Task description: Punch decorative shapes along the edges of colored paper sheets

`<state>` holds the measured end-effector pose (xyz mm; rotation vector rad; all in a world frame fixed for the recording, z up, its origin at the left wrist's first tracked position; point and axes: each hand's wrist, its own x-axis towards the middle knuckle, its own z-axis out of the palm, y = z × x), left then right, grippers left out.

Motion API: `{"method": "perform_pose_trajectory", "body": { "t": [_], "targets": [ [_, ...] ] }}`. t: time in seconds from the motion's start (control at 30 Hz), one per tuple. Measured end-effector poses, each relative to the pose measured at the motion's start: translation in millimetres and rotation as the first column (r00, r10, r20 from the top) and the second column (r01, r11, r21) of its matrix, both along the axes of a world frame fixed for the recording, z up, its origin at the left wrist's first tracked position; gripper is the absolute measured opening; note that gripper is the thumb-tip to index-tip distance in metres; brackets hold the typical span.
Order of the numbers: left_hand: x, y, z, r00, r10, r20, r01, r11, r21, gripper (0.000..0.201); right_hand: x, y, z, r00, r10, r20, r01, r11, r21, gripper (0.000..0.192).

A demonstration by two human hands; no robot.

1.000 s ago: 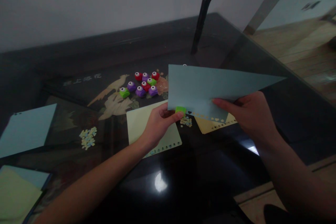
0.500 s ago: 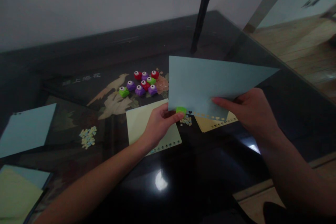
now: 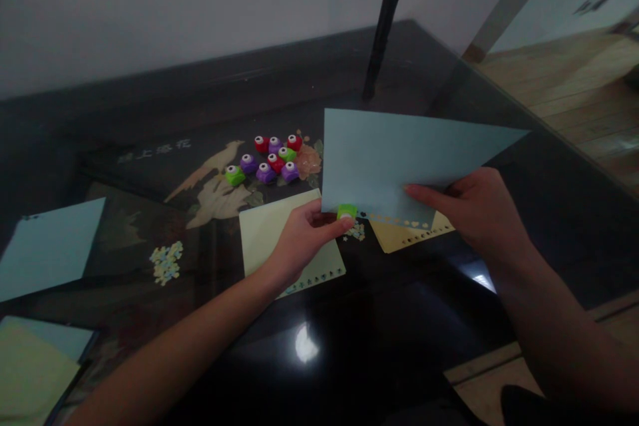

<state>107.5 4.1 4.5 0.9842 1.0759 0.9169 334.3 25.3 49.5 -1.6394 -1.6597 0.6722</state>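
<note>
My left hand point(image 3: 312, 233) grips a small green craft punch point(image 3: 347, 212), thumb on top, at the lower left edge of a light blue paper sheet point(image 3: 384, 160). That sheet is held up and tilted by my right hand point(image 3: 474, 213), its thumb across the front and the other fingers behind. A row of small punched shapes, hearts among them, runs along the sheet's lower edge. Beneath the punch lies a little pile of paper cutouts point(image 3: 357, 231). A pale green sheet point(image 3: 272, 226) with punched holes lies under my left hand, and a yellow punched sheet point(image 3: 389, 236) is partly hidden behind the blue one.
Several red, purple and green punches point(image 3: 266, 172) stand in a cluster on the dark glossy table point(image 3: 349, 346). Leftward are a cutout heap point(image 3: 166, 262), a blue sheet point(image 3: 54, 246) and stacked yellow and blue paper point(image 3: 34, 373). A dark stick point(image 3: 384, 26) rises at the back.
The green punch and my left hand have shifted slightly right along the sheet's lower edge, and more of the punch's white top shows. My right hand stays in nearly the same place.
</note>
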Motion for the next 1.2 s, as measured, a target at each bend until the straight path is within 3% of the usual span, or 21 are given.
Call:
{"method": "perform_pose_trajectory", "body": {
  "t": [0.33, 0.5, 0.73, 1.03, 1.2],
  "targets": [
    [0.5, -0.1, 1.2, 0.999, -0.023, 0.036, 0.024, 1.000, -0.005, 0.035, -1.6, 2.2, 1.5, 0.998, -0.024, -0.059, 0.023, 1.000, -0.010, 0.026],
    [-2.8, 0.5, 4.1, 0.995, -0.075, -0.070, 0.076, 0.997, 0.023, 0.034, -0.2, 4.6, -1.3, 0.993, -0.035, -0.114, 0.033, 0.999, -0.014, 0.015],
    [-2.7, -1.0, 3.6, 0.967, -0.106, -0.232, 0.139, 0.981, 0.132, 0.042, 4.5, 7.7, -2.7, 0.989, -0.070, -0.132, 0.073, 0.997, 0.019, 0.013],
    [-5.1, -4.5, 3.1, 0.883, -0.073, -0.464, 0.245, 0.914, 0.322, 0.048, 6.1, 8.8, -1.0, 0.989, -0.093, -0.112, 0.093, 0.996, -0.001, 0.015],
    [-7.1, -4.8, -2.3, 0.825, -0.021, -0.565, 0.331, 0.827, 0.453, 0.049, 4.9, 8.5, 1.8, 0.990, -0.119, -0.082, 0.116, 0.993, -0.037, 0.018]
  ]
}}
